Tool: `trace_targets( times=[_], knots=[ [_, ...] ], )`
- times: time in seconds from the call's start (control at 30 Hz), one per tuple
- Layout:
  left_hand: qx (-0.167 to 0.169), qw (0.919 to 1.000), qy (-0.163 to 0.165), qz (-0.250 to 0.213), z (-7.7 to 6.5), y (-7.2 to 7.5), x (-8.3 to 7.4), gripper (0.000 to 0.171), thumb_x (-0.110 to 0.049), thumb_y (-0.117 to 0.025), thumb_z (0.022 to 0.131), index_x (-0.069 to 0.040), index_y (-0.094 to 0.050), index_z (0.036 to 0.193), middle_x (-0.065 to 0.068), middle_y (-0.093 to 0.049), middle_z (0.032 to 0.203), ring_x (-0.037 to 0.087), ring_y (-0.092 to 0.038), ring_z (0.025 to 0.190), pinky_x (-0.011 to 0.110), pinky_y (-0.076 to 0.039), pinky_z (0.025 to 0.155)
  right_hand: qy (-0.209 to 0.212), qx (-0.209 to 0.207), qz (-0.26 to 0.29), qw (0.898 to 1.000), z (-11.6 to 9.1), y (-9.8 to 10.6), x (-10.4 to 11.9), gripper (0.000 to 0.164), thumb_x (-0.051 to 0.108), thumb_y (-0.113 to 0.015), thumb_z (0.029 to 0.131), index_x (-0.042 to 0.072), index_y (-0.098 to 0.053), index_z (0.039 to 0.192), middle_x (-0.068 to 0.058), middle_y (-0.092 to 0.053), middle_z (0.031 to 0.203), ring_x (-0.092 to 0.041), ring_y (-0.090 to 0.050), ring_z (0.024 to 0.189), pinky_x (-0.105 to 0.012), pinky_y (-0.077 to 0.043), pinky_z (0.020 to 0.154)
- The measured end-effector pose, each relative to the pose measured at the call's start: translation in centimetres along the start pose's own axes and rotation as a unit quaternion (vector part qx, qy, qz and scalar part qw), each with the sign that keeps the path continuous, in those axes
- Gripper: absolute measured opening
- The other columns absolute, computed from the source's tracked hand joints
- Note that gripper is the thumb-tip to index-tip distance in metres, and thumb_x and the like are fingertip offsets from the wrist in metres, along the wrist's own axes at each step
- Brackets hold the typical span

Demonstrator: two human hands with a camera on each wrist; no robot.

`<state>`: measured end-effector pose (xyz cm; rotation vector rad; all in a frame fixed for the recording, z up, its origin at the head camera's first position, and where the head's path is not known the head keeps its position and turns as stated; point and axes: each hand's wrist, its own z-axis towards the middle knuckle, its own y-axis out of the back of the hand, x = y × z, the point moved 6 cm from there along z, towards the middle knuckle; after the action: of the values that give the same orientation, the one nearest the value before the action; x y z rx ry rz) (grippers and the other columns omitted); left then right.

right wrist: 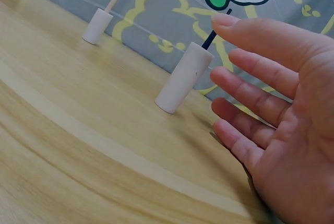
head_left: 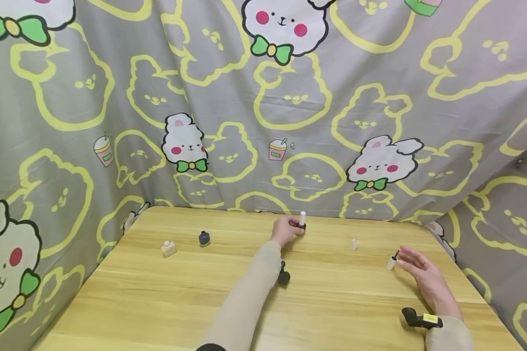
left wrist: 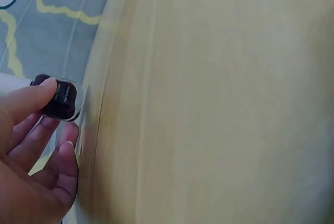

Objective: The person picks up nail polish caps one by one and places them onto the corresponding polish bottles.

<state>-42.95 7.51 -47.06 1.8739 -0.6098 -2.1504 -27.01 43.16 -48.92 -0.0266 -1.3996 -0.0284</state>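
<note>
My left hand pinches a dark nail polish bottle between thumb and fingers near the table's back edge. Its white cap is on and points up in the head view. At the right, my right hand has its fingers spread and loosely straight, holding nothing. Right beside its fingertips a white nail polish cap stands on its top, with the dark brush sticking up. The thumb overlaps the brush tip in the right wrist view.
A second white cap stands with its pale brush up, between the hands. At the left are an uncapped cream polish bottle and an uncapped dark blue one. A patterned curtain hangs behind the wooden table.
</note>
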Motion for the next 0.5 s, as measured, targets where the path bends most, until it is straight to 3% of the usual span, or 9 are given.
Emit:
trace_targets(
  times=[0.27, 0.5],
  knots=[
    [0.015, 0.9998, 0.01, -0.005, 0.36, 0.02, 0.55, 0.023, -0.008, -0.082, 0.075, -0.004, -0.072, 0.096, 0.006, -0.073, 0.09, 0.012, -0.063, 0.078, 0.024, -0.051, 0.072, -0.018, -0.009, -0.032, 0.999, 0.26, 0.06, -0.4, 0.037, 0.004, -0.058, 0.096, 0.018, -0.058, 0.13, 0.026, -0.063, 0.109, 0.011, -0.055, 0.102, -0.004, -0.035, 0.085],
    [0.025, 0.9995, 0.012, -0.015, 0.65, 0.01, 0.51, 0.027, -0.004, -0.083, 0.073, -0.002, -0.072, 0.098, 0.009, -0.074, 0.091, 0.011, -0.063, 0.077, 0.023, -0.051, 0.074, -0.037, -0.014, -0.063, 0.997, 0.25, 0.02, -0.45, 0.035, 0.008, -0.06, 0.095, 0.011, -0.056, 0.131, 0.028, -0.063, 0.107, 0.012, -0.054, 0.1, -0.007, -0.032, 0.083]
  ],
)
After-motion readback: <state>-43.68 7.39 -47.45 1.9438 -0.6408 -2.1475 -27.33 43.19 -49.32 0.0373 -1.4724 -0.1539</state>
